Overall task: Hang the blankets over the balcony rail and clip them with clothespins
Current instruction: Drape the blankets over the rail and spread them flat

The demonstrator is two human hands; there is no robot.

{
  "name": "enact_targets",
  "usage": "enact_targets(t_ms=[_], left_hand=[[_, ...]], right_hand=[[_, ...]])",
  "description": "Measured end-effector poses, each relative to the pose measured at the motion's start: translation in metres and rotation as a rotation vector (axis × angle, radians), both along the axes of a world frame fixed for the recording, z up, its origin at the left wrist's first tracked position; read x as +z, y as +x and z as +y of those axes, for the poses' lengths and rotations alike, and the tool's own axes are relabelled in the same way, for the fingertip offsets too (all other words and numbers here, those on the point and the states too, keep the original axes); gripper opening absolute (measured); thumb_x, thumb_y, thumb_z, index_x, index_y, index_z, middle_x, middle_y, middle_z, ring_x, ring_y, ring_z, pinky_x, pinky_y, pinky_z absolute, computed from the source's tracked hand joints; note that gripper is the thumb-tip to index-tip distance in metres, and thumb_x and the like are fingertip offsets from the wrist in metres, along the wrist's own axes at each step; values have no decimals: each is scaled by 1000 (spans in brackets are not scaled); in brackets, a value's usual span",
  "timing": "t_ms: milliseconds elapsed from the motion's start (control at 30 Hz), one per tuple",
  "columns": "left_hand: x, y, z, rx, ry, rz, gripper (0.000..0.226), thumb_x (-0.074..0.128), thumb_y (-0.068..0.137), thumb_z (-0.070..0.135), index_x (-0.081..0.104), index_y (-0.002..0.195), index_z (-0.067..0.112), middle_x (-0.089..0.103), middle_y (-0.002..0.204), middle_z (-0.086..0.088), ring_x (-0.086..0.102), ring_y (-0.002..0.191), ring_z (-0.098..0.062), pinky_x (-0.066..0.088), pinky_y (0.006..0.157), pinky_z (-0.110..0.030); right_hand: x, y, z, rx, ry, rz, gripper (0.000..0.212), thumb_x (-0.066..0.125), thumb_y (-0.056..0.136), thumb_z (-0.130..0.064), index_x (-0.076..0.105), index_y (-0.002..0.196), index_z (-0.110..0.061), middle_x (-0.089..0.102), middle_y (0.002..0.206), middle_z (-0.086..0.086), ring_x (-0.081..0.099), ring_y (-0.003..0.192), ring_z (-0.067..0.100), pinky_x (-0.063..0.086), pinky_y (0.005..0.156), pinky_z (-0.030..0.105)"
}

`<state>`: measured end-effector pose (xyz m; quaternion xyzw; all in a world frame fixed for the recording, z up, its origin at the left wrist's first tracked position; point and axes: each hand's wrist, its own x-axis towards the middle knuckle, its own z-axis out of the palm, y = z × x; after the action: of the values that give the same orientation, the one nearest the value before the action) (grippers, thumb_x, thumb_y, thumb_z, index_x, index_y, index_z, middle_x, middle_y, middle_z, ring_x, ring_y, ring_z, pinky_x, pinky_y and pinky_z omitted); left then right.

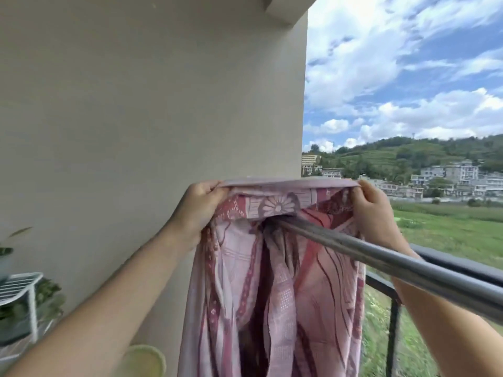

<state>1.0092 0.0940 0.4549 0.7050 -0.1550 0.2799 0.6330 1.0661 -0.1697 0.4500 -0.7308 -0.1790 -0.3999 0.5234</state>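
Note:
A pink and red patterned blanket hangs in folds in front of me. My left hand grips its top edge on the left, and my right hand grips the same edge on the right, so the edge is stretched flat between them. A grey metal pole runs from the lower right up into the blanket's folds; its far end is hidden by the cloth. Below it, the black balcony rail runs to the right. No clothespin is visible.
A beige wall fills the left and stands just behind the blanket. A white slatted rack with green plants sits at the lower left. A pale green round object lies at the bottom. Beyond the rail are fields, houses and hills.

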Motion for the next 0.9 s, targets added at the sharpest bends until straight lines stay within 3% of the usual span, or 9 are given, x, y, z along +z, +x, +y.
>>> enact_targets(t_ms=[167,267,367,467,533,633,733,800,900], left_hand=[[90,-35,-5,-270,-98,-103,26,52,89,13,71,71,10,71,57,-3,67,51,-14,54,55,-19],[102,-14,-2,-79,-73,-189,26,56,87,13,69,65,10,68,50,3,63,51,-15,49,55,-21],[72,49,17,631,354,-139,28,56,89,33,62,71,11,67,64,-2,59,71,-26,40,61,-30],[5,88,39,769,653,256,21,46,92,31,55,94,11,60,111,-19,54,104,-35,44,83,-38],[-35,88,42,776,709,311,27,47,90,19,49,116,12,49,124,-18,45,117,-35,40,95,-43],[-79,60,15,649,622,-191,24,43,85,17,49,107,17,56,102,-8,52,100,-19,43,83,-27],[-116,25,-31,452,861,-400,14,41,85,30,44,97,23,58,88,3,51,83,-6,45,69,-15],[-134,25,-52,434,929,-336,33,34,88,39,46,113,22,60,108,1,58,99,-12,53,79,-26],[-130,35,-60,525,699,-84,66,22,84,53,39,131,10,46,130,-9,51,119,-25,47,91,-33]], right_hand=[[80,-31,-2,-18,227,-361,23,41,88,-15,50,67,-12,44,60,0,43,52,8,36,48,24],[94,-13,-3,-285,44,-480,16,45,89,-16,54,80,-6,51,64,2,46,56,16,34,52,27],[58,52,-1,-520,-446,-111,19,45,92,-24,59,96,-11,63,93,12,59,78,31,40,59,32],[-3,97,2,-380,-782,366,22,51,86,-18,64,103,-17,62,114,13,59,100,30,51,83,38],[-33,93,9,-272,-727,369,25,51,83,-6,67,101,-13,66,108,11,59,105,27,48,82,26],[-62,43,21,-4,-371,297,15,53,88,-10,61,76,-16,61,73,1,56,66,12,39,51,8],[-87,-1,32,270,-316,343,18,47,92,-25,59,91,-11,62,78,13,56,62,11,53,57,19],[-104,-12,38,295,-308,317,15,52,89,-35,53,100,-25,65,87,4,62,74,10,56,69,30],[-115,-14,45,154,-360,243,12,57,87,-30,47,94,-32,60,82,-13,59,75,5,43,65,7]])
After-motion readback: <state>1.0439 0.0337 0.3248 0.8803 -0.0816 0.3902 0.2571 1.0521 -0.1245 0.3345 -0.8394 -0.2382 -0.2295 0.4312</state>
